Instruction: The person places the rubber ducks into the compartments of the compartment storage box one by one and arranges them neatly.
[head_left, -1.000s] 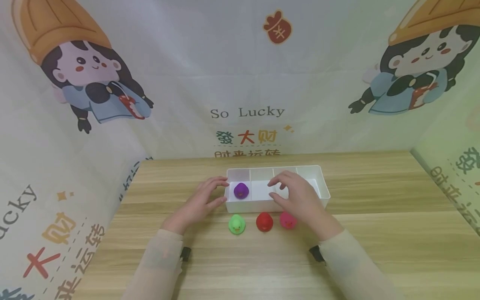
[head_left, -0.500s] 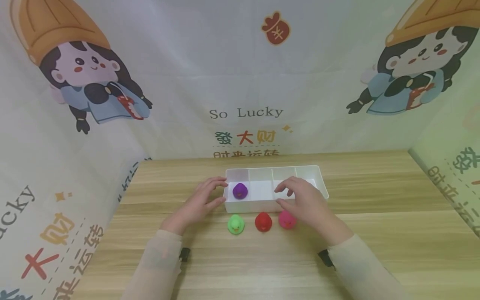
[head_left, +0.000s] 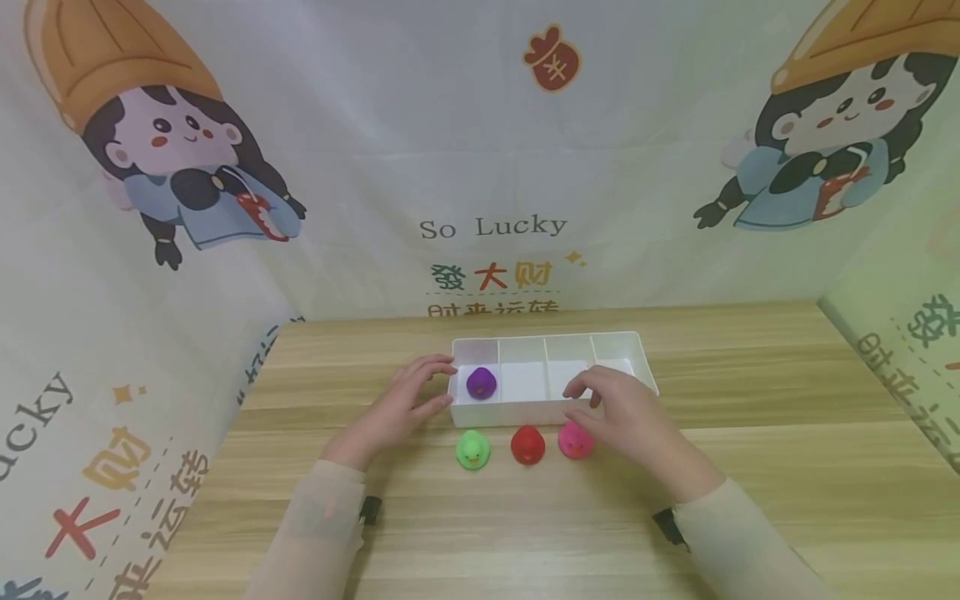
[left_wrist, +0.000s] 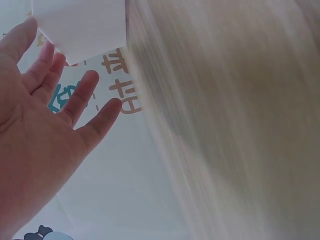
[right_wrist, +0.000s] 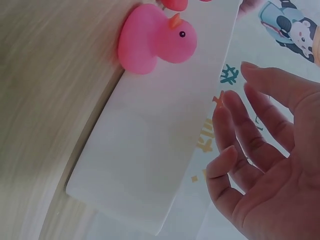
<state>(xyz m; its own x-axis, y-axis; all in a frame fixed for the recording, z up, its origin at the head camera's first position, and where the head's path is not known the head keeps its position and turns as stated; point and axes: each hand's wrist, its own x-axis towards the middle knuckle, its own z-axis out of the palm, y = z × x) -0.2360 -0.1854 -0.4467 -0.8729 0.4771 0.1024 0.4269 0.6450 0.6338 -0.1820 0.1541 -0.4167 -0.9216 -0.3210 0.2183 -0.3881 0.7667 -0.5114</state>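
A white box (head_left: 510, 414) split into compartments stands on the table, with a purple rubber duck (head_left: 482, 383) in its leftmost one. In front of it, a green duck (head_left: 472, 450), a red duck (head_left: 528, 446) and a pink duck (head_left: 574, 440) line up from left to right. My left hand (head_left: 401, 408) is spread at the box's left end, its fingertips at the wall; whether they touch cannot be told. Loosely bent and holding nothing, my right hand (head_left: 630, 417) hovers over the right front part of the box, thumb near the pink duck. The right wrist view shows the pink duck (right_wrist: 142, 40) beside the box wall.
The wooden table (head_left: 480, 533) extends around the box on all sides. Behind it and at both sides hangs a printed cloth (head_left: 360, 183) with cartoon figures and lettering.
My right hand has drawn back to the right and towards me, from over the box's middle to its right front. My left hand, the box and the ducks stay where they were.
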